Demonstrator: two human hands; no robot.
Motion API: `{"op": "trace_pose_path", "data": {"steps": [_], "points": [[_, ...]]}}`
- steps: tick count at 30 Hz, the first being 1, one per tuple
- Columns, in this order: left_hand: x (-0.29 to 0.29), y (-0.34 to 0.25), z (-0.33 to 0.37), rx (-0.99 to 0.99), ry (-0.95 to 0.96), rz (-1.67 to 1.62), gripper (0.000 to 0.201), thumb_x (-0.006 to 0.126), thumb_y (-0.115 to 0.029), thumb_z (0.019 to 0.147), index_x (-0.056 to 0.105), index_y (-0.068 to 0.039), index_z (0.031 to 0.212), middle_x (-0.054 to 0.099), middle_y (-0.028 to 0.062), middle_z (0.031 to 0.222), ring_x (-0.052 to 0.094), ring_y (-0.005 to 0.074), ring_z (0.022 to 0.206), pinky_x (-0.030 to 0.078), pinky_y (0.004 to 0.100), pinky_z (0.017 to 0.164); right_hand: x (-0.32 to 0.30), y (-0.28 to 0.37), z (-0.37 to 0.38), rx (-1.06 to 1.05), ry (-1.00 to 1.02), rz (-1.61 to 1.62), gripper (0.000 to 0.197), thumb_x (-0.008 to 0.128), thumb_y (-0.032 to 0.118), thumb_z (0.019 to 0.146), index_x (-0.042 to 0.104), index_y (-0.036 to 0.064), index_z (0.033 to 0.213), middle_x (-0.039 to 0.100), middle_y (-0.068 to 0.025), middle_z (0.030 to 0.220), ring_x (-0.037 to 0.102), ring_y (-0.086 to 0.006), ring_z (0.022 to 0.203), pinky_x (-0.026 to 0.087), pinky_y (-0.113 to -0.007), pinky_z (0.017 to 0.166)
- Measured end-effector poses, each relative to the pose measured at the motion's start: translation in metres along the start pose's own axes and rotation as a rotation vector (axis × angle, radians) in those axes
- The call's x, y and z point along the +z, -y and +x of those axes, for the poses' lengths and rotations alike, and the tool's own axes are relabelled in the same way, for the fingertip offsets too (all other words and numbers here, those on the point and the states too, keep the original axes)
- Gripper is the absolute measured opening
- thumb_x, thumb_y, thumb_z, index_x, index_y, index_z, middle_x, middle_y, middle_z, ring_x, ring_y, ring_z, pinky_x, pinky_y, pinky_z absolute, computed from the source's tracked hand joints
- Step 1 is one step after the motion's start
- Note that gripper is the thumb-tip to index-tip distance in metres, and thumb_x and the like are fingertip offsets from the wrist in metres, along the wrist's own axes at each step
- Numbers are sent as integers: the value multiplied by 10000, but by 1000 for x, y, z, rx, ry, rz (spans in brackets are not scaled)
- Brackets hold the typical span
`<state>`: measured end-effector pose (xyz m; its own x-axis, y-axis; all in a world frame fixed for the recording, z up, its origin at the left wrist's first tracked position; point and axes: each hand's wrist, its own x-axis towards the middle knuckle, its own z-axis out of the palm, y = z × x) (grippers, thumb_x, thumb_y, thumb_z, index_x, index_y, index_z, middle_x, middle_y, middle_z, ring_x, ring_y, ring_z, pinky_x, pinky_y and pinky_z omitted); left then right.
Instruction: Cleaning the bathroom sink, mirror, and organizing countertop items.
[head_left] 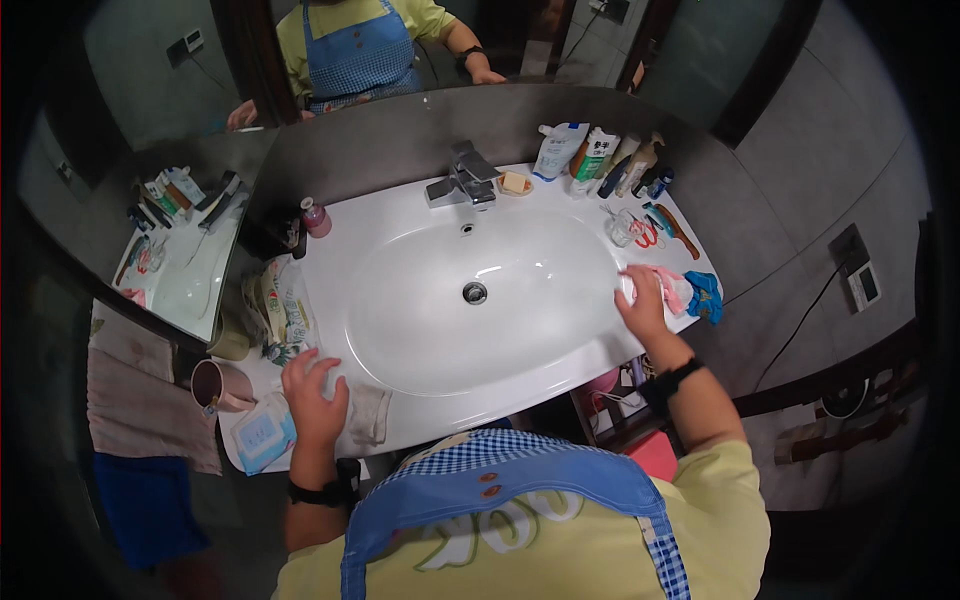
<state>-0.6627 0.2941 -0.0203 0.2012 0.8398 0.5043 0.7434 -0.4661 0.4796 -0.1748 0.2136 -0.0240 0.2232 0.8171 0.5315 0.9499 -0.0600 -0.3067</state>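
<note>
My left hand (pixel 316 394) hovers over the near left of the white washbasin (pixel 420 250), its fingers spread and holding nothing. Beside it lie a folded grey-white cloth (pixel 370 414) and a blue and white soft packet (pixel 264 433). At the basin's right rim, my right hand (pixel 643 303) has its fingers apart and curved, with nothing seen in them. Just right of it a crumpled pink cloth (pixel 672 288) lies against a bundled blue cloth (pixel 704 298). Whether my right fingertips touch the rim is unclear.
A grey faucet (pixel 463 180) stands behind the bowl, next to a soap dish (pixel 515 184). Several tubes and bottles (pixel 596 160) crowd the back right corner, near a glass cup (pixel 624 228) and red-handled scissors (pixel 646 234). A pink mug (pixel 222 386) stands at left.
</note>
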Motion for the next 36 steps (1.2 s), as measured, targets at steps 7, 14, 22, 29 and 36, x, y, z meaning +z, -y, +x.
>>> {"op": "trace_pose_path", "data": {"steps": [7, 14, 22, 29, 36], "points": [[13, -22, -21, 18, 138, -31, 185, 587, -103, 611, 598, -87, 795, 515, 119, 959, 451, 317, 930, 366, 390, 817, 20, -40, 120, 251, -58, 166, 320, 620, 169, 685, 518, 57, 966, 507, -130, 987, 475, -298, 961, 395, -344, 818], [7, -33, -36, -85, 175, 10, 173, 599, -90, 621, 597, -81, 794, 532, 113, 910, 474, 305, 892, 394, 383, 771, 30, -38, 213, 296, -79, -64, 487, 635, 299, 690, 472, 102, 1105, 439, -137, 1127, 455, -314, 1014, 395, -370, 845], [-3, -41, -45, -133, 261, -2, 148, 590, -89, 647, 596, -73, 794, 561, 110, 799, 527, 296, 783, 424, 367, 702, 60, -31, 260, 476, 125, -259, 516, 596, 374, 710, 448, 221, 1181, 334, -124, 1266, 425, -347, 1074, 391, -433, 856], [-4, -43, -43, -163, 253, -41, 136, 586, -115, 667, 595, -72, 796, 568, 115, 776, 543, 297, 736, 442, 355, 649, 77, -38, 250, 304, -51, -177, 362, 584, 285, 725, 524, 167, 1062, 363, -159, 1234, 473, -356, 1014, 417, -410, 837], [5, -52, -13, -75, 335, -98, 130, 586, -131, 695, 591, -83, 816, 568, 97, 791, 549, 275, 757, 443, 335, 668, 65, -28, 223, -12, -117, 28, 257, 610, 171, 715, 558, 114, 960, 414, -141, 1164, 480, -328, 996, 418, -357, 812]]}}
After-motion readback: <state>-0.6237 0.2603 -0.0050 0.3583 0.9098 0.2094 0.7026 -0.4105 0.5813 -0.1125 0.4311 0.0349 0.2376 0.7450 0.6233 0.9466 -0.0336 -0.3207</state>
